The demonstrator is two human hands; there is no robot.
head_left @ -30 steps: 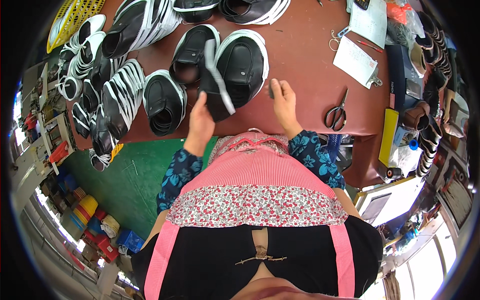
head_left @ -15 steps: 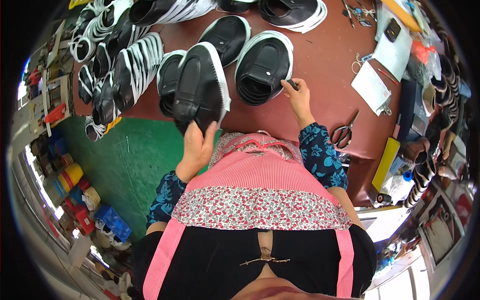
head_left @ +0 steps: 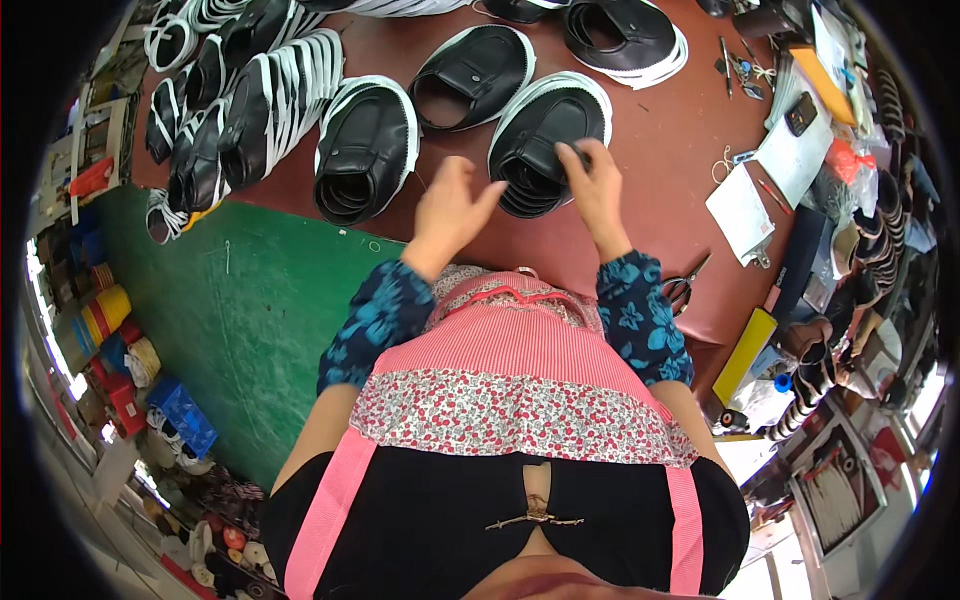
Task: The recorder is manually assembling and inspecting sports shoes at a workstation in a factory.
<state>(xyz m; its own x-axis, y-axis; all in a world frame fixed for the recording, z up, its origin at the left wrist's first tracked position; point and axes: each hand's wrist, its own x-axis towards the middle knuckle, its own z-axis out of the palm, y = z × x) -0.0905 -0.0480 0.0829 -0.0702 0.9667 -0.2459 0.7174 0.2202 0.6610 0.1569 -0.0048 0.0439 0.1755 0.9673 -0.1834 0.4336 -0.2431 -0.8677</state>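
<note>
My left hand [head_left: 452,215] is held over the front of the table, its thumb apart from the fingers and nothing in it. Close to its right stands a stack of black shoe uppers [head_left: 548,125] with white edges, nested in one another. My right hand [head_left: 598,192] is at this stack's right side, fingers bent together; a small dark thing shows between them, too hidden to name. Left of my left hand sits another nested stack of black uppers [head_left: 368,140]. Behind, between the two stacks, lies a black upper [head_left: 474,75].
More uppers [head_left: 605,38] stand at the back, and rows of them [head_left: 275,110] lean at the left. Scissors [head_left: 684,285] lie right of my right arm on the red-brown table [head_left: 660,150]. Papers [head_left: 742,215], a phone [head_left: 800,115] and a yellow bar [head_left: 745,355] are farther right.
My left hand has let go of the black upper, which now sits on the left stack, and has moved right toward the other stack. My right hand has stayed beside that stack.
</note>
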